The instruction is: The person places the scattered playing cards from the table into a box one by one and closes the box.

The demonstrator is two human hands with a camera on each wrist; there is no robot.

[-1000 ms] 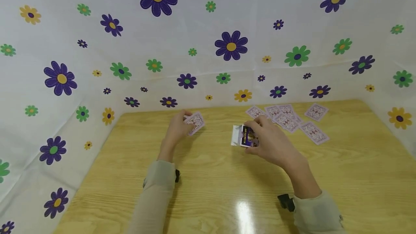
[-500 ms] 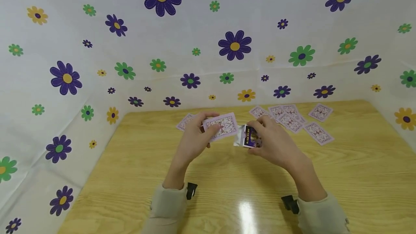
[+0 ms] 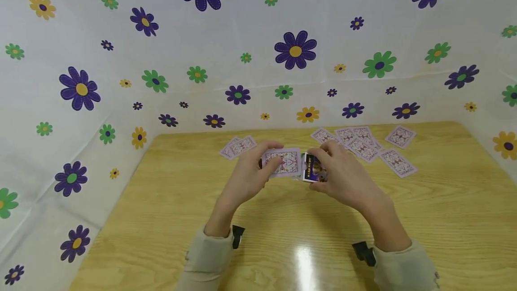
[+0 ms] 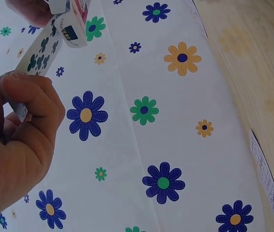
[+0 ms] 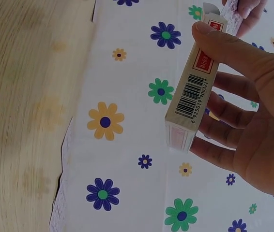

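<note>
My left hand (image 3: 247, 173) pinches a purple-bordered playing card (image 3: 289, 163), thumb across its patterned back. The left wrist view shows the card's face with black clubs (image 4: 41, 54). Its far end lies at the mouth of an open card box (image 3: 312, 168); how far inside it is, I cannot tell. My right hand (image 3: 348, 178) grips the box by its edges, fingers on one side and thumb on the other. In the right wrist view, the box side (image 5: 193, 96) carries a barcode and red panels. Both hands are above the table.
At the back left of the wooden table (image 3: 169, 201) lie two overlapping cards (image 3: 241, 146), face down. Several more cards (image 3: 363, 148) lie face down at the back right, some overlapping, with a separate card (image 3: 397, 162) nearer. A flowered cloth (image 3: 242, 26) stands behind the table.
My left hand has carried its card rightward from the back left to the box mouth, leaving two cards behind it. My right hand keeps the box in about the same place.
</note>
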